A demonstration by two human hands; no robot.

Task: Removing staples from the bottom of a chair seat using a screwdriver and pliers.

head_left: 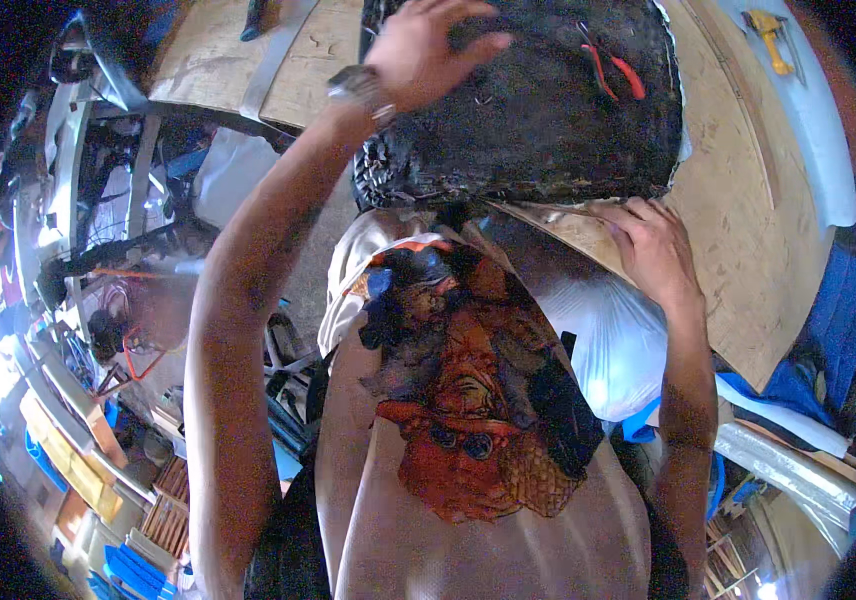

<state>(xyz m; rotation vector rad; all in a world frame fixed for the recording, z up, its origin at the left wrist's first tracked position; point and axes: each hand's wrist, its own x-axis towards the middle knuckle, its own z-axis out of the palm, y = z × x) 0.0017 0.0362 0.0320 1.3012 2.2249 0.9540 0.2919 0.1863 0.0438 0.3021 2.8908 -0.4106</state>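
A black-covered, upholstered-looking piece (538,125) with a ragged, gathered edge lies on the wooden tabletop in front of me. My left hand (435,50), a watch (361,92) on its wrist, is over the far left part of the cover. Its fingers are spread and hold nothing. At the near right edge of the same piece, my right hand (653,245) has its fingers bent against the rim, seemingly pinching the cover there; the fingertips are partly hidden. Pliers with red handles (625,78) rest on top, toward the far right.
The plywood table (738,270) extends to the right, with a yellow tool (770,45) on white sheeting (816,130) at its far side. A metal strip (278,65) lies at the far left. Blue fabric (843,325) hangs by the right edge. Cluttered frames and boards (68,440) stand left.
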